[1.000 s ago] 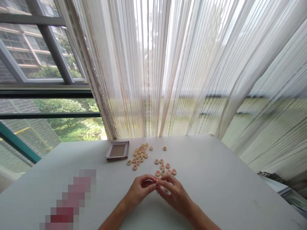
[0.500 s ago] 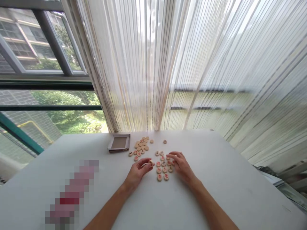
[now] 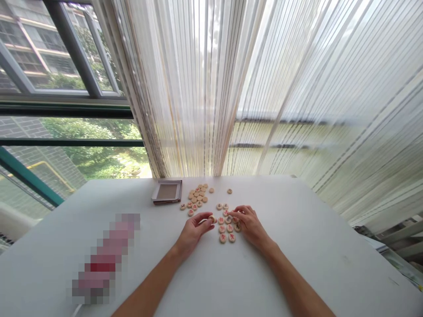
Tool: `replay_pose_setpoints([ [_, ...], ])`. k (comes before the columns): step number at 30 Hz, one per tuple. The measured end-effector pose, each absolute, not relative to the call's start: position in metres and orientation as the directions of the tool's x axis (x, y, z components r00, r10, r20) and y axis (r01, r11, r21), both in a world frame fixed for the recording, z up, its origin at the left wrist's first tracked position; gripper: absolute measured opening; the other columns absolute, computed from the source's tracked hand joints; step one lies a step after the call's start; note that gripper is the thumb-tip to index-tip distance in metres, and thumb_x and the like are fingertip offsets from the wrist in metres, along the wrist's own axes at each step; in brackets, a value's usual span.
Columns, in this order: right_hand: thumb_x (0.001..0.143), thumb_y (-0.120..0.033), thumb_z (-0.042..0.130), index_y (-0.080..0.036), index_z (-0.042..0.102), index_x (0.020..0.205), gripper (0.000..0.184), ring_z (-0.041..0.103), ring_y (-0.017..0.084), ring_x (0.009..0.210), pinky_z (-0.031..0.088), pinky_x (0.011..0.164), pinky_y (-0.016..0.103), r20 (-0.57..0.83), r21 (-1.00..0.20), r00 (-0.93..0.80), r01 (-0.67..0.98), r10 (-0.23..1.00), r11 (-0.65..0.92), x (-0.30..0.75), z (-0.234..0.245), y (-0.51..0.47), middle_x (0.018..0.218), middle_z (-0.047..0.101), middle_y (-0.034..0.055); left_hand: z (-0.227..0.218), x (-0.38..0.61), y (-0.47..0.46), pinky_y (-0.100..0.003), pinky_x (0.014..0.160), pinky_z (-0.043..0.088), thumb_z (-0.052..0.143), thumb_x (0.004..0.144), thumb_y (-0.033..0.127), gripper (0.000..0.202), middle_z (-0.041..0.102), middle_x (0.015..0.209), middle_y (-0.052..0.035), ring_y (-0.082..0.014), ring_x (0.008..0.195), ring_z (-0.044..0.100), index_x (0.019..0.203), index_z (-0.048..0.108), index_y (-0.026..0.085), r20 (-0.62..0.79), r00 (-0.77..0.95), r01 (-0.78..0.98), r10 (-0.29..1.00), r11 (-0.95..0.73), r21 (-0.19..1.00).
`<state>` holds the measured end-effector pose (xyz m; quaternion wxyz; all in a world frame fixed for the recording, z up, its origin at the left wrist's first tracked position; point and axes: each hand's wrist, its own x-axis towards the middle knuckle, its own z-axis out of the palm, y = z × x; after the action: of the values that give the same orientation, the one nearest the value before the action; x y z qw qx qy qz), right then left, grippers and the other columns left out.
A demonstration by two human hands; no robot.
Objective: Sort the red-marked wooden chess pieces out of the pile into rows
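Pinching a round wooden chess piece (image 3: 212, 218) between thumb and fingertips, the left hand (image 3: 193, 230) sits lower centre of the head view on the white table (image 3: 313, 246). Right hand (image 3: 250, 223) just right of it, fingers curled narrow, tips touching the near cluster of pieces (image 3: 227, 229); whether it grips one, cannot tell. Second heap of pieces (image 3: 197, 198) above-left, one stray piece (image 3: 229, 191) above. Flat brown box (image 3: 167, 192) left of the heap. Striped sheer curtain (image 3: 251, 88) fills the top; window (image 3: 49, 88) upper left.

white table (image 3: 297, 246) before sheer striped curtains (image 3: 264, 88); daylit window (image 3: 66, 88), perhaps trees outside.
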<state>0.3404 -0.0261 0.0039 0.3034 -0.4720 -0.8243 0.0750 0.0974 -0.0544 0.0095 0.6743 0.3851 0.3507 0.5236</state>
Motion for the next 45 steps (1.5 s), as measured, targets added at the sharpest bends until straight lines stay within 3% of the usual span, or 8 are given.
replay_pose_setpoints([
  [21, 0.091, -0.006, 0.042, -0.033, 0.067, 0.114, 0.044, 0.052, 0.022, 0.101, 0.046, 0.092, 0.040, 0.467, -0.459, -0.335, 0.699, 0.818, 0.548, 0.3427, 0.0007, -0.0245, 0.108, 0.059, 0.0055, 0.0098, 0.0981, -0.0549, -0.037, 0.095, 0.049, 0.080, 0.073, 0.027, 0.033, 0.073, 0.096, -0.0088, -0.0210, 0.097, 0.067, 0.102, 0.070, 0.014, -0.075, 0.191, -0.444, 0.979, 0.154, 0.883],
  [31, 0.089, -0.004, 0.046, -0.037, 0.063, 0.122, 0.050, 0.049, 0.022, 0.106, 0.044, 0.094, 0.039, 0.438, -0.372, -0.377, 0.751, 0.816, 0.546, 0.3399, 0.0058, -0.0286, 0.115, 0.056, 0.0047, 0.0148, 0.0991, -0.0576, -0.036, 0.094, 0.050, 0.080, 0.072, 0.027, 0.031, 0.072, 0.096, -0.0069, -0.0203, 0.097, 0.066, 0.098, 0.069, 0.015, -0.086, 0.172, -0.434, 0.981, 0.154, 0.888],
  [45, 0.089, -0.004, 0.042, -0.036, 0.063, 0.120, 0.050, 0.050, 0.022, 0.105, 0.048, 0.093, 0.041, 0.456, -0.438, -0.336, 0.722, 0.824, 0.536, 0.3417, 0.0047, -0.0271, 0.115, 0.055, 0.0053, 0.0131, 0.0995, -0.0574, -0.036, 0.093, 0.049, 0.082, 0.070, 0.028, 0.032, 0.072, 0.095, -0.0062, -0.0198, 0.095, 0.066, 0.097, 0.070, 0.015, -0.068, 0.159, -0.462, 0.985, 0.135, 0.876],
])
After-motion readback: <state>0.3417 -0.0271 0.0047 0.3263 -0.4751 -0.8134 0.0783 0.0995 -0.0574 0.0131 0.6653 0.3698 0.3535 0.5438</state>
